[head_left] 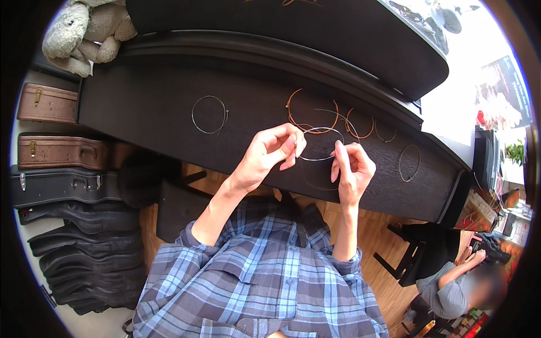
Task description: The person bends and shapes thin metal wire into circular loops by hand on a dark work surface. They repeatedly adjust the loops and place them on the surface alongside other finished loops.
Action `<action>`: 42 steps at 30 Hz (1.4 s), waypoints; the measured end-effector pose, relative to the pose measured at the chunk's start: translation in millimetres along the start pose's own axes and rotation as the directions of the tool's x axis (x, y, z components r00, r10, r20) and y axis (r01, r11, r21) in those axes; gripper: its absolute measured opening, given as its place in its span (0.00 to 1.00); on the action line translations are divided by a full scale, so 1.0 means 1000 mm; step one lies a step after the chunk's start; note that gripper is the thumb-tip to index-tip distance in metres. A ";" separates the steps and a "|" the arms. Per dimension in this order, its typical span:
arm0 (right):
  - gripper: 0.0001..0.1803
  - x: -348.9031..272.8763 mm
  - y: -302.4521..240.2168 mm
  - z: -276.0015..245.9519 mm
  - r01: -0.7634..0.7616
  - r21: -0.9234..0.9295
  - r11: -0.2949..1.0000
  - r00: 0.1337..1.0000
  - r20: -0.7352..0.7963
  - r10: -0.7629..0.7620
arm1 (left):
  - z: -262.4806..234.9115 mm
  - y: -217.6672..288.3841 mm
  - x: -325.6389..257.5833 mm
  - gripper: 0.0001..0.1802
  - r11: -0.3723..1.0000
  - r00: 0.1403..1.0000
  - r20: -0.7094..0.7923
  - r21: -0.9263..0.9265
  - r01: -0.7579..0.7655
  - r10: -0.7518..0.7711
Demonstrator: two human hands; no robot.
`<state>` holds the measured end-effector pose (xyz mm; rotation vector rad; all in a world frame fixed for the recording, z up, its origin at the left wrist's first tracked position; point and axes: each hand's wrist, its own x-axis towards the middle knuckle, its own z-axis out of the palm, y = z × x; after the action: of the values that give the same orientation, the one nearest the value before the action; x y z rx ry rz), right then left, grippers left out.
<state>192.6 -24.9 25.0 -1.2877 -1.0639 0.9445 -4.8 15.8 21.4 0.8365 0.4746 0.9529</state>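
Over the dark wooden surface [141, 96], both my hands hold a thin silvery string [318, 160], coiled in a loop, which looks like a guitar string. My left hand [267, 152] pinches one side of the loop between thumb and fingertips. On the other side, my right hand [353, 166] has thumb and fingers closed on the same coil. Just beyond the loop lies a copper-coloured coiled string [289, 115], with a smaller copper coil [372, 130] to its right. A silver coil [193, 117] rests farther left, and a thin pale coil [400, 164] lies to the right.
Brown instrument cases [48, 152] and several black soft cases [90, 248] are stacked at the left. A plush toy [104, 25] sits at the far left corner. Black stool legs [391, 265] stand at the right, near another person [448, 293].
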 end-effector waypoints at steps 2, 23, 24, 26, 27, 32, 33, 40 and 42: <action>0.10 0.000 0.000 0.000 0.005 0.006 1.000 1.000 -0.009 -0.005 | -0.002 0.002 0.001 0.13 0.999 0.999 -0.030 -0.038 0.038 -0.039; 0.10 0.000 0.000 0.001 -0.002 -0.030 1.000 0.999 -0.044 0.001 | 0.010 -0.010 0.006 0.11 0.982 0.932 -0.319 0.127 -0.138 0.172; 0.10 -0.001 0.001 0.000 0.002 -0.036 0.999 0.999 -0.038 -0.004 | 0.009 -0.008 0.006 0.11 0.991 0.950 -0.285 0.083 -0.107 0.127; 0.10 -0.001 0.001 -0.001 0.028 -0.025 0.999 0.999 -0.021 -0.029 | 0.004 -0.003 0.006 0.12 0.999 0.975 -0.218 -0.009 -0.036 0.033; 0.09 0.000 0.002 -0.001 0.049 -0.009 0.999 0.999 -0.010 -0.049 | 0.000 0.000 0.006 0.11 0.993 0.987 -0.153 -0.108 0.043 -0.059; 0.09 -0.002 0.005 -0.004 0.077 0.026 0.997 0.997 0.010 -0.078 | -0.005 0.005 0.010 0.10 0.973 0.992 0.028 -0.193 0.127 -0.124; 0.09 -0.001 0.005 -0.004 0.071 0.037 0.997 0.997 0.009 -0.072 | -0.004 0.004 0.010 0.10 0.985 0.993 0.003 -0.134 0.114 -0.114; 0.08 -0.002 0.003 -0.001 0.095 -0.023 0.995 0.995 0.020 -0.095 | -0.003 0.005 0.010 0.11 0.996 0.997 0.036 -0.058 0.075 -0.073; 0.07 -0.002 0.002 -0.002 0.094 -0.020 0.995 0.995 0.031 -0.093 | -0.003 0.004 0.010 0.10 0.997 0.997 0.011 -0.017 0.076 -0.076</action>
<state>194.1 -27.0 22.5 -1.2339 -1.1509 0.8861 -4.4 26.8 22.7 0.8017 0.4851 0.8810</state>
